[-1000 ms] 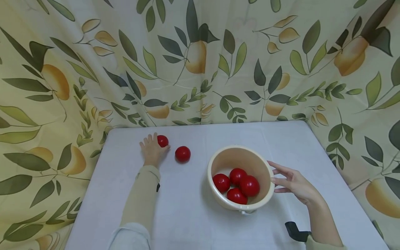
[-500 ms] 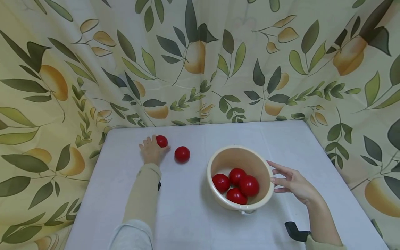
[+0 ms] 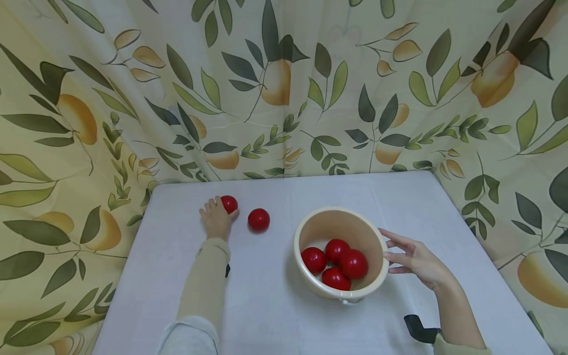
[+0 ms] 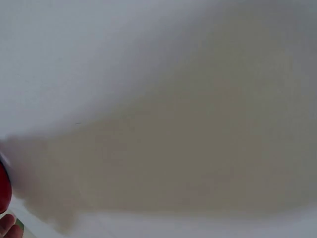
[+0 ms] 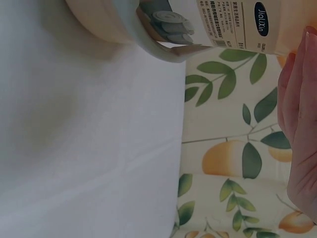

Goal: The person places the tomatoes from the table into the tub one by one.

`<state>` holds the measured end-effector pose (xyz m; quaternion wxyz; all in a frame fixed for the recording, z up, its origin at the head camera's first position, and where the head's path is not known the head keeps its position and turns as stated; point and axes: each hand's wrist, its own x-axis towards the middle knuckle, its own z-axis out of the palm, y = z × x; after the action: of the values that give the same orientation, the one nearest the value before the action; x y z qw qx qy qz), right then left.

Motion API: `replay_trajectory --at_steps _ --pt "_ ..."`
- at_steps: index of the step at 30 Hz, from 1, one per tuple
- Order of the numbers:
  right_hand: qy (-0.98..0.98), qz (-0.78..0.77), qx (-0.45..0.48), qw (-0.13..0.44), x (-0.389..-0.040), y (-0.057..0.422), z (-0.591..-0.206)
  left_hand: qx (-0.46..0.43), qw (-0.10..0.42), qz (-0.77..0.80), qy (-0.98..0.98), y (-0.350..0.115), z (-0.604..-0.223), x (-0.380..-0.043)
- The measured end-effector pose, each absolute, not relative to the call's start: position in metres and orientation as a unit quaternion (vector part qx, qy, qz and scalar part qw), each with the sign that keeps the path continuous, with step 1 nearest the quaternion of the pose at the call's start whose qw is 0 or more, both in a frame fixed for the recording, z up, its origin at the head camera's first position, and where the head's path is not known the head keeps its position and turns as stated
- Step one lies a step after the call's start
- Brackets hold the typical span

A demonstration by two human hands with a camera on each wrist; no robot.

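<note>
At the far left of the table, my left hand (image 3: 217, 220) holds a red ball (image 3: 229, 203), its fingers over the left side and the thumb at the right. In the left wrist view, red ball (image 4: 4, 188) and fingertips (image 4: 7, 225) show at the left edge. Another red ball (image 3: 259, 220) lies just right of that hand. A cream bucket (image 3: 341, 217) stands right of centre with several red balls (image 3: 355, 264) inside. My right hand (image 3: 419, 259) touches the bucket's right side near the rim with its fingers stretched out.
White cloth covers the table (image 3: 266, 305). A curtain (image 3: 328, 98) with leaves and fruit hangs behind its back edge and at both sides. The bucket's handle (image 5: 173, 53) hangs down beside a printed label (image 5: 233, 25) in the right wrist view.
My left hand's fingers have drawn in on the far-left ball, and that ball has shifted slightly toward me. My right hand and the bucket have not moved.
</note>
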<state>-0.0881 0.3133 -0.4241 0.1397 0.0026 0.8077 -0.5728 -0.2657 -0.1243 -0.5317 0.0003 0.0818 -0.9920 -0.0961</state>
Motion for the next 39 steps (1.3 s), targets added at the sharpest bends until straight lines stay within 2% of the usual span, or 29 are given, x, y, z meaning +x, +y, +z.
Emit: replay_trajectory --at_steps 8,14,27,31,39 --pt "0.808 -0.573 0.006 0.140 -0.088 0.314 -0.424 0.079 -0.002 -0.082 -0.993 -0.128 -0.537 -0.266" --pt "0.809 -0.571 0.006 0.140 -0.088 0.314 -0.425 0.053 0.083 -0.107 -0.989 -0.130 -0.531 -0.267" --pt "0.811 -0.569 0.008 0.139 -0.088 0.313 -0.423 -0.086 0.189 -0.077 -0.975 -0.100 -0.463 -0.272" --pt "0.809 -0.571 0.006 0.139 -0.088 0.313 -0.423 -0.124 0.204 -0.050 -0.970 -0.079 -0.441 -0.263" --pt "0.809 -0.570 0.004 0.140 -0.088 0.313 -0.424 -0.219 0.268 -0.033 -0.938 -0.034 -0.411 -0.237"
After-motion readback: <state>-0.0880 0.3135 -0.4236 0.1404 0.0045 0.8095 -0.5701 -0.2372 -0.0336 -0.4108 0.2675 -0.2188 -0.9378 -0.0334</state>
